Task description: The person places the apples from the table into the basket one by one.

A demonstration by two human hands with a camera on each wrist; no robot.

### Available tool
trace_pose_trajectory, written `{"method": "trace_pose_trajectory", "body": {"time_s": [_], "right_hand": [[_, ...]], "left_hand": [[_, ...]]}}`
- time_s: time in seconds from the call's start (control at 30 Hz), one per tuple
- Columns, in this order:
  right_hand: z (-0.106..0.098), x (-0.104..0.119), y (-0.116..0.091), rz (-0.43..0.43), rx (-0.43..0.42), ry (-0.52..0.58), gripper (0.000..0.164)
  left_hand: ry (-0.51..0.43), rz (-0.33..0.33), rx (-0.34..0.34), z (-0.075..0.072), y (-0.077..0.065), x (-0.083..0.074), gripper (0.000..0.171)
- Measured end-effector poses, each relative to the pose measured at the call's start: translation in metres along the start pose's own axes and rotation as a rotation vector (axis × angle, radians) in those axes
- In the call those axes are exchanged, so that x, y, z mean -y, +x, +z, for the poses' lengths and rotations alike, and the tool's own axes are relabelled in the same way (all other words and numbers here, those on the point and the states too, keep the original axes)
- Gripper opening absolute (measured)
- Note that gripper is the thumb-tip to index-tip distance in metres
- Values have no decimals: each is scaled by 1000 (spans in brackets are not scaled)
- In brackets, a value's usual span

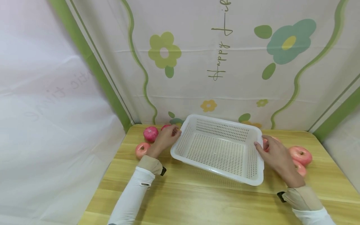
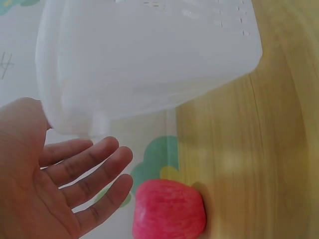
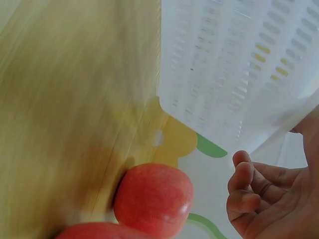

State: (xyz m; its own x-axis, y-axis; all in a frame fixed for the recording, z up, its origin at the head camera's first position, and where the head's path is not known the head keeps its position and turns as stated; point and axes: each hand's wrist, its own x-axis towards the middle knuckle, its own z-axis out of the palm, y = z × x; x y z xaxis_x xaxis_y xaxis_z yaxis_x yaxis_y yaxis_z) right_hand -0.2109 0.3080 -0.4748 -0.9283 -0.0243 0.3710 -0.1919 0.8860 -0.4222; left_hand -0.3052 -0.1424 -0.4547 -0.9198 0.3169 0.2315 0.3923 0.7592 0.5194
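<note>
A white perforated plastic basket (image 1: 216, 153) hangs between the two hands, raised off the table and a little tilted. At its left end, the left hand (image 1: 167, 137) grips the rim; in the left wrist view its thumb meets the rim and the other fingers (image 2: 89, 174) spread below. The right hand (image 1: 277, 154) holds the opposite end, thumb over the rim, with bent fingers (image 3: 244, 177) beneath it in the right wrist view. The basket has nothing in it. A deep pink apple (image 2: 169, 209) lies below the left hand, a red apple (image 3: 153, 199) near the right.
On the wooden table (image 1: 182, 203), a magenta apple (image 1: 150, 134) and a paler apple (image 1: 142, 150) sit by the left forearm. A large apple (image 1: 300, 155) and a smaller apple (image 1: 299, 168) lie right of the right hand. A flowered cloth (image 1: 191, 81) hangs behind the table.
</note>
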Motion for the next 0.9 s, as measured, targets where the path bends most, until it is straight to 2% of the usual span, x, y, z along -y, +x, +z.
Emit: {"method": "trace_pose_trajectory", "body": {"time_s": [0.17, 0.33, 0.47, 0.7, 0.9], "right_hand": [[1, 3, -1, 35, 19, 13, 67], [2, 5, -2, 49, 13, 26, 67], [3, 6, -3, 65, 2, 34, 67], [4, 9, -3, 88, 1, 52, 66], [5, 8, -4, 106, 9, 69, 64]], "left_hand": [[-8, -2, 27, 5, 1, -4, 44], [-48, -3, 16, 7, -1, -5, 50], [-91, -50, 31, 12, -2, -5, 52], [-278, -127, 82, 23, -10, -5, 51], [-329, -168, 88, 26, -19, -9, 53]]}}
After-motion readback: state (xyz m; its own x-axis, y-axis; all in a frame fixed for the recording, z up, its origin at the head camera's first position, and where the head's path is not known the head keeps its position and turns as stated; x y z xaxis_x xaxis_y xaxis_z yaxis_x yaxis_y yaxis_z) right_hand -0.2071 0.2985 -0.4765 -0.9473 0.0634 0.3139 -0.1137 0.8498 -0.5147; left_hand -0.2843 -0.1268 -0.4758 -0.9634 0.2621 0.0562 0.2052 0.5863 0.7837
